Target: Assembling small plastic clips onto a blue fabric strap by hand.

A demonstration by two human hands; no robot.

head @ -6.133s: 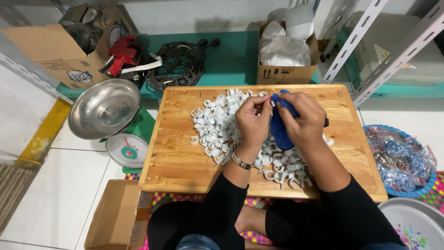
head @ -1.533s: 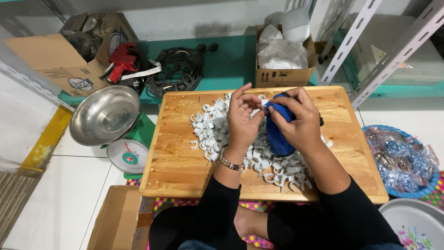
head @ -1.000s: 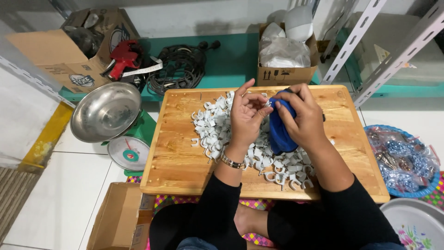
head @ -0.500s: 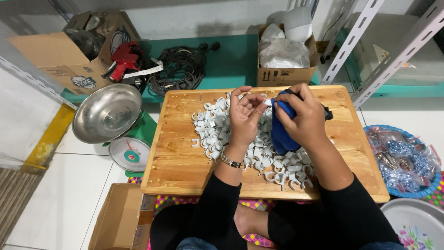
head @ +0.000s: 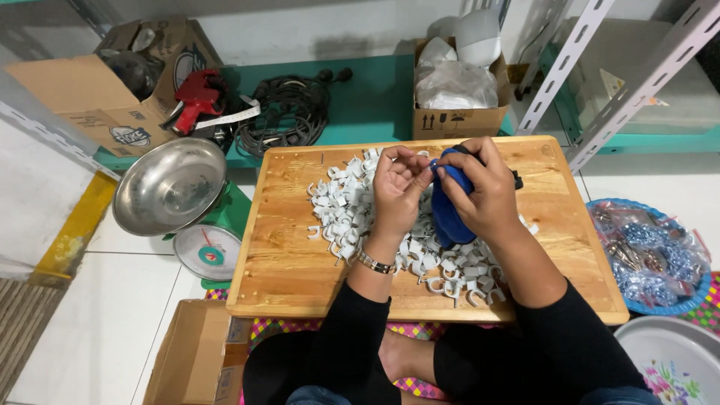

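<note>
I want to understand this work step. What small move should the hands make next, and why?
Probably the left hand should push the small white piece at its fingers into the blue tool gripped by the right hand. Both hands already meet at the tool's top, above the pile of white clips on the wooden board.

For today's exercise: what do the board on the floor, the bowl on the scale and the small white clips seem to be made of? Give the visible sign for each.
Board: wood, likely varnished; honey colour, visible grain, slight sheen.
Bowl: metal, probably stainless steel; silvery, with reflections.
White clips: apparently moulded plastic; uniform matte white, identical curved shapes.
</note>
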